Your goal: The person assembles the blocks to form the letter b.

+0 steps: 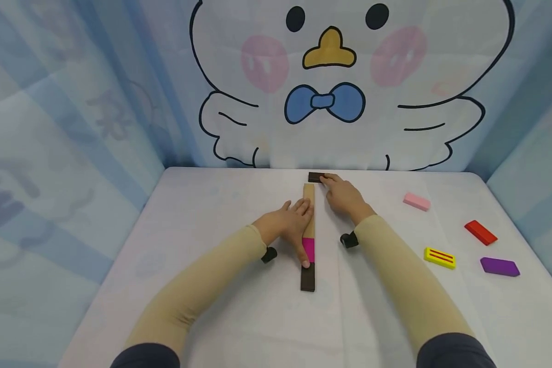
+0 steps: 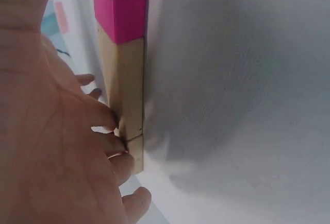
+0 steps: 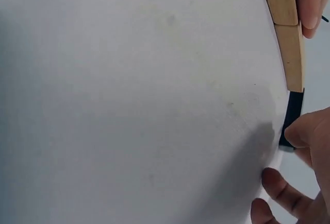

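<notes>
A straight row of blocks runs away from me in the head view: a black block (image 1: 307, 278) nearest, then a magenta block (image 1: 308, 249), then plain wooden blocks (image 1: 309, 192). My left hand (image 1: 289, 224) rests along the row's left side, fingers spread over the wood and thumb near the magenta-black joint. In the left wrist view its fingers touch the wooden block (image 2: 124, 85). At the far end, my right hand (image 1: 345, 197) pinches another black block (image 1: 315, 177) between thumb and finger. That block (image 3: 293, 112) lies crosswise, close to the last wooden block (image 3: 290, 59).
Loose blocks lie at the right: pink (image 1: 416, 201), red (image 1: 480, 232), purple (image 1: 500, 267), and yellow with red stripes (image 1: 440, 258). A white cloth covers the table (image 1: 202, 204). Behind its far edge hangs a cartoon-printed curtain (image 1: 326, 143).
</notes>
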A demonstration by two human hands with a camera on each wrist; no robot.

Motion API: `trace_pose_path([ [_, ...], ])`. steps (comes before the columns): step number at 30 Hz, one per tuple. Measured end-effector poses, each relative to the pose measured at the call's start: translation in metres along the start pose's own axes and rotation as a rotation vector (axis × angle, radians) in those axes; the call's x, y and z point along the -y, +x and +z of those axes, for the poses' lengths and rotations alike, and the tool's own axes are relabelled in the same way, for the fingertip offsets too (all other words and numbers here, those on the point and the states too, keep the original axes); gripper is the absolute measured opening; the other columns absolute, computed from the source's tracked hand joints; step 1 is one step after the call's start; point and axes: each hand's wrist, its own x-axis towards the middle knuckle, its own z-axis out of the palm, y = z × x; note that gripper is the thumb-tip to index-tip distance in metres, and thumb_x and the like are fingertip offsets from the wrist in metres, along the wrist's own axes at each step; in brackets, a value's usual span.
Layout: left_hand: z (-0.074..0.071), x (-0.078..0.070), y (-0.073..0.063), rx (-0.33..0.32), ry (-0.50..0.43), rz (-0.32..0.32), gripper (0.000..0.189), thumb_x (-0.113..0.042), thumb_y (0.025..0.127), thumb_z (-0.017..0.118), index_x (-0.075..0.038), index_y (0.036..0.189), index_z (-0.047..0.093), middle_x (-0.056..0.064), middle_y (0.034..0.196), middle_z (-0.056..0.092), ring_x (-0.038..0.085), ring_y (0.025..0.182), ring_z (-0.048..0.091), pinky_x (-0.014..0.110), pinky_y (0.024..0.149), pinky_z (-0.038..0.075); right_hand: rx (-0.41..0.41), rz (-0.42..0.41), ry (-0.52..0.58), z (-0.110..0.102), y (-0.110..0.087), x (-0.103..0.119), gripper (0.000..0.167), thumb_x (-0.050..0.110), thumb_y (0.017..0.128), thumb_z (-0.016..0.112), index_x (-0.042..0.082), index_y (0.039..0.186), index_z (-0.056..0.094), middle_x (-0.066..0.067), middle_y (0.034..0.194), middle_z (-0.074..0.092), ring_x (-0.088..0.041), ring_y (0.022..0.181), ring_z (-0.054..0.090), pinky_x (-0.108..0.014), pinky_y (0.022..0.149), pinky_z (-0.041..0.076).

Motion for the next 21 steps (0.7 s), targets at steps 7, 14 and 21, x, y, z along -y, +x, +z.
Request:
trace_pose_path([
  [7,0.005,-0.001,0.0,-0.047,0.014,0.013,0.158,-0.087,0.056,0.08,-0.005,0.166,0.001,0.017,0.174,-0.008,0.032,0.162,-0.007,0.052,0.131,0.004,-0.087,0.103,-0.026,-0.004,-0.011,-0.002,0.043,0.019,0.107,0.049,0.007,0.147,0.057,-0.016,0.156,0.048,-0.047,0.138,0.045,-0.069,0.103,0.044],
  [14,0.006,0.002,-0.002,-0.085,0.007,0.027,0.156,-0.086,0.057,0.081,-0.003,0.166,0.006,0.017,0.174,-0.001,0.03,0.162,-0.002,0.046,0.131,0.006,-0.192,0.074,0.052,-0.006,-0.027,-0.005,0.028,0.013,0.101,0.063,-0.006,0.12,0.071,-0.025,0.143,0.054,-0.045,0.131,0.052,-0.058,0.107,0.047],
  [21,0.008,0.002,-0.001,-0.088,0.009,0.025,0.155,-0.085,0.058,0.081,-0.003,0.166,0.006,0.016,0.175,0.001,0.027,0.162,-0.001,0.043,0.132,0.006,-0.226,0.077,0.161,-0.004,-0.037,-0.011,0.016,0.008,0.1,0.062,-0.005,0.104,0.071,-0.026,0.127,0.065,-0.041,0.113,0.061,-0.053,0.098,0.051],
])
